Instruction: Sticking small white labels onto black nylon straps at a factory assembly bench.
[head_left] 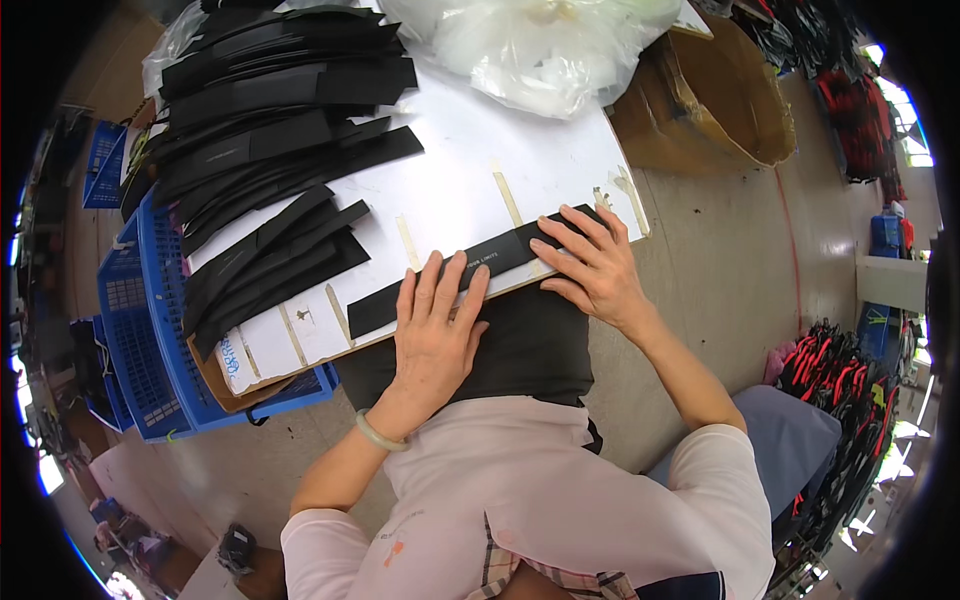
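A long black fabric strip [508, 250] lies slantwise along the near edge of a white board-topped table [450, 150]. Flat on its left part rests my left hand [432, 325], open, with the fingers stretched out. Over the strip's right end my right hand [600, 275] is spread open, its thumb at the board's edge. Small pale print shows on the strip between the two hands. To the left of them, more black strips [280, 260] are fanned out in a loose pile, with several further bundles [250, 140] stacked behind.
Pieces of tan tape [507, 200] mark the board. A clear plastic bag [545, 50] with white contents sits at the back. An open cardboard box [700, 100] stands beyond the right corner. Blue plastic crates [150, 330] stand at the left. Black and red goods [835, 400] lie heaped at the right.
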